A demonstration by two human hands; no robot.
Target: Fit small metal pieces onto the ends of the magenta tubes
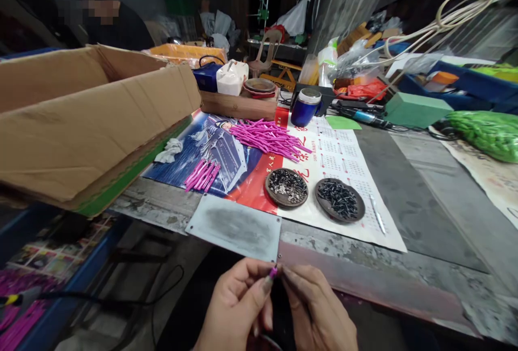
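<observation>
My left hand (240,302) pinches a small magenta stick (273,272) just below the table's front edge, with its tip between thumb and finger. Close against the same tip are the fingertips of my right hand (318,305), pressed together; whatever they grip is too small to make out. Beyond the hands, a round dish of small metal rings (286,187) sits beside a dish of dark screw-like parts (340,200). A large pile of magenta sticks (269,138) lies behind them, and a smaller bundle of magenta sticks (202,174) lies to the left.
A big cardboard box (97,124) stands at the left. A metal plate (234,227) lies at the table's front edge. Further back are a blue mug (306,107) and a wooden box (238,105). A white pen (377,214) rests at the right. A person (117,25) sits behind the box.
</observation>
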